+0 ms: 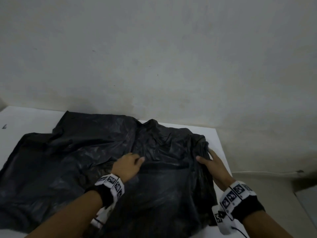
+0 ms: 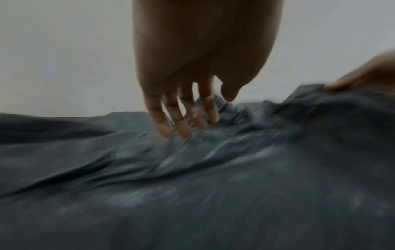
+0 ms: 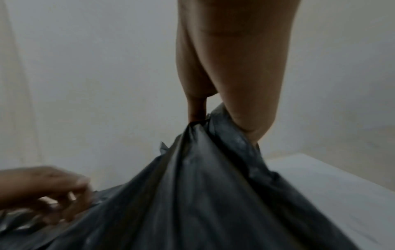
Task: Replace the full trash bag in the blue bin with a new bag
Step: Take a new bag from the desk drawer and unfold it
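A large black trash bag [image 1: 82,162] lies crumpled and spread out over the white table [image 1: 218,141]. My left hand [image 1: 130,162] rests on the middle of the bag. In the left wrist view its fingers [image 2: 181,128] reach down fairly straight and press into the wrinkled plastic [image 2: 213,186], with the thumb held apart. My right hand [image 1: 205,158] pinches the bunched right edge of the bag. The right wrist view shows that hand [image 3: 213,118] lifting a gathered peak of plastic [image 3: 203,194] off the table. No blue bin is in view.
A plain pale wall [image 1: 154,57] stands directly behind the table. The table's right edge [image 1: 226,162] drops to the floor [image 1: 274,189], where a thin cable runs along the wall base. A bare strip of table [image 1: 25,117] shows at the far left.
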Tool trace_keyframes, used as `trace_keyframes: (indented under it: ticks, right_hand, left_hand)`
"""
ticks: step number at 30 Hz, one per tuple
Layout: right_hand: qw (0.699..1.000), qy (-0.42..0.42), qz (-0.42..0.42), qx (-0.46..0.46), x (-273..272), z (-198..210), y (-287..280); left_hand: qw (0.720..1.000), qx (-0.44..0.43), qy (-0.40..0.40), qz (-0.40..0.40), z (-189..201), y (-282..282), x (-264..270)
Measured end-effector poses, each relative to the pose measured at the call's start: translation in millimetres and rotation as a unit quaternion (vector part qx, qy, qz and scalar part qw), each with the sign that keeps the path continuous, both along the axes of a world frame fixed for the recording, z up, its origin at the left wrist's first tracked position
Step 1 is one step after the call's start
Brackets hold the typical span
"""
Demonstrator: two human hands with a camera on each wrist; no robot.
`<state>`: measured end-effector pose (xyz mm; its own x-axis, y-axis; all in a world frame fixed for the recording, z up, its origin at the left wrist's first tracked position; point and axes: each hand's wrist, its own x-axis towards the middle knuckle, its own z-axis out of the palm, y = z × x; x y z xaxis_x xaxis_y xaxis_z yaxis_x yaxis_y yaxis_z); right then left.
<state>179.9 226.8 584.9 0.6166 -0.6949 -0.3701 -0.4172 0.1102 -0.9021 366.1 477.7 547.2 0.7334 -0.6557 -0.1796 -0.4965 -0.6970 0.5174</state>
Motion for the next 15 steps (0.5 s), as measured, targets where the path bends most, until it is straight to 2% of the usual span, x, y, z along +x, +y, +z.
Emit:
trace_keyframes:
  ticks: [2, 4, 6, 9, 11, 12, 15]
  right_hand:
    - [0.998, -0.045, 0.044, 0.009, 13.6, 17.1, 11.5]
    - [0.994, -0.074, 0.074, 0.018, 25.2, 31.7, 22.9]
    - [0.99, -0.098, 0.097, 0.018, 35.4, 43.5, 32.9]
    - [0.987, -0.113, 0.114, -0.012, 45.4, 55.2, 43.0]
    - [0.986, -0.131, 0.102, -0.012, 48.7, 60.0, 45.8]
    - [0.985, -0.145, 0.091, 0.004, 49.7, 62.5, 46.2]
    - [0.984, -0.165, 0.058, -0.015, 51.3, 69.8, 43.4]
  left_hand:
    - [0.994, -0.087, 0.061, -0.027, 22.1, -21.3, -9.2]
    - [0.975, -0.145, 0.165, -0.028, 45.2, -39.6, -21.9]
    - [0.948, -0.162, 0.271, -0.034, 64.5, -56.4, -36.8]
    - [0.914, -0.186, 0.361, -0.027, 80.2, -72.6, -52.8]
    - [0.878, -0.228, 0.422, 0.01, 82.6, -76.8, -53.9]
    - [0.863, -0.248, 0.439, 0.027, 85.2, -76.7, -52.4]
    - [0.862, -0.274, 0.417, 0.09, 84.7, -73.4, -37.0]
